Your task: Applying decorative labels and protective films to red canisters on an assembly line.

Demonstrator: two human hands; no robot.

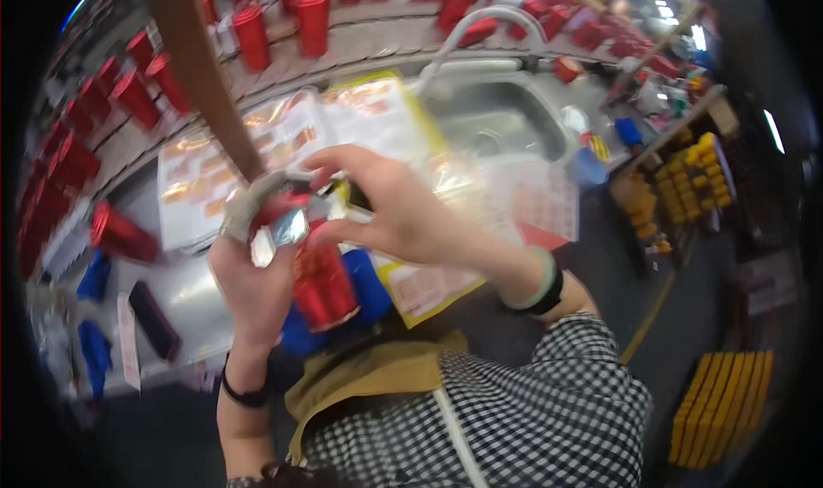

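Note:
My left hand (251, 269), with a grey covering over its fingers, is closed at the upper end of a shiny red cup-shaped cylinder (323, 284). A bright silver, mirror-like surface (290, 228) shows between my fingers; I cannot tell whether it belongs to the cylinder. My right hand (390, 205) curls in from the other side, thumb and fingers bent around the same spot. A small dark thing shows beneath its palm, too blurred to name. Below my hands, a blue cloth or pad (370, 286) lies partly behind the cylinder.
Printed sheets (206, 179) cover the steel counter, with a sink (493, 115) and curved faucet (489, 14) beyond. Rows of red cylinders (251, 38) line the back and left. A brown post (197, 68) rises close by. Yellow pieces (720, 411) are stacked at right.

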